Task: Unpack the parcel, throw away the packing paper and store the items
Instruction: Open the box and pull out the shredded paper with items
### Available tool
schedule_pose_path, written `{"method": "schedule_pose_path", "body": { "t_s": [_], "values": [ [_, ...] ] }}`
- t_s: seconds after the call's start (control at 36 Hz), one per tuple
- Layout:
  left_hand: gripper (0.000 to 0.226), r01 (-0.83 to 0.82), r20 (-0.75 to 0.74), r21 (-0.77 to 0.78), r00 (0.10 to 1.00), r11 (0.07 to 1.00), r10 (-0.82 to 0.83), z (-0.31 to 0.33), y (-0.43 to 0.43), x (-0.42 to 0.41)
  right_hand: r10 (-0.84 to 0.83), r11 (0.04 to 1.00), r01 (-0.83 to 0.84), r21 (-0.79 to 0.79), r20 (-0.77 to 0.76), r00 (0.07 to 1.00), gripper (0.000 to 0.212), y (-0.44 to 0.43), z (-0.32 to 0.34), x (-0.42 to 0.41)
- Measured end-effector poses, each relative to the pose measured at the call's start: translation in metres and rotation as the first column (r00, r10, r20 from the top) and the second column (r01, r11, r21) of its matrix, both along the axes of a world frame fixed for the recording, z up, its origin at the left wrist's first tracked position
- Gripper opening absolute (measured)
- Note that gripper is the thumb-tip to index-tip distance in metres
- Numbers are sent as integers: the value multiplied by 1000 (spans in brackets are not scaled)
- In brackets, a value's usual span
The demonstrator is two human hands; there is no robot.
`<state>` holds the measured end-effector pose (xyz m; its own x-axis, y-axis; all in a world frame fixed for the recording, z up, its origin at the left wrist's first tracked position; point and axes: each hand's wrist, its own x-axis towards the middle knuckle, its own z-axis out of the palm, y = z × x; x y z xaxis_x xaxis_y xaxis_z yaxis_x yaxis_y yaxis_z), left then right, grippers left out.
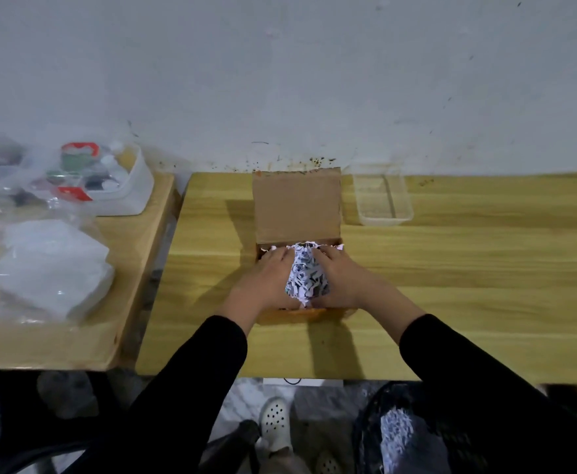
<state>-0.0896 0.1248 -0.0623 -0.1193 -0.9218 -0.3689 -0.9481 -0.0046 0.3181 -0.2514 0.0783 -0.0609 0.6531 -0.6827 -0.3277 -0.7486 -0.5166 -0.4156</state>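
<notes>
Parcel: cardboard box sits mid-worktop, lid flap standing up on the far side, against the wall.
Paper: shredded packing paper heaped in the box mouth, strands poking over the far rim.
Hands: left hand and right hand press in from either side, both cupped and grasping the wad between them.
Items: not visible; we judge them buried under the shreds.
Bin: dark mesh basket on the floor, near right, already holding shredded paper.
Tray: clear container just right of the box, far side, looks empty.
Risk, shedding: loose strands could drop on worktop or floor during the carry to the basket.
Risk, hidden item: a small piece tangled in the wad could be binned unnoticed.
Risk, box: a snagged lift may drag the light box toward the near edge.
</notes>
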Motion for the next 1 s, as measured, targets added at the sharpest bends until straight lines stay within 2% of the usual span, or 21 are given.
{"method": "schedule_pose_path", "body": {
  "t_s": [0.17, 0.31, 0.44, 0.58, 0.81, 1.0],
  "values": [
    [121, 8, 77, 157, 997, 987, -20, -15, -18, -3, 25, 1000, -24, 8, -168, 985, 114, -11, -18, 16],
    [120, 58, 133, 224, 987, 973, -89, -21, -26, -4, 35, 999, -41, -21, -239, 971, 96, -10, -20, 19],
    [110, 70, 180, 302, 975, 951, -129, -13, -30, -7, 47, 991, -82, -110, -294, 955, 93, -11, -39, 21],
    [98, 82, 175, 275, 976, 958, -134, -13, -27, -8, 41, 976, -105, -193, -307, 951, 84, -12, -48, 24],
    [89, 90, 174, 125, 978, 988, -111, -28, -21, -8, -34, 991, 5, -134, -213, 977, 70, -12, -41, 18],
    [85, 75, 143, 136, 985, 988, -95, -29, -20, -10, -44, 988, 22, -156, -143, 989, 51, -7, -34, 16]
  ]
}}
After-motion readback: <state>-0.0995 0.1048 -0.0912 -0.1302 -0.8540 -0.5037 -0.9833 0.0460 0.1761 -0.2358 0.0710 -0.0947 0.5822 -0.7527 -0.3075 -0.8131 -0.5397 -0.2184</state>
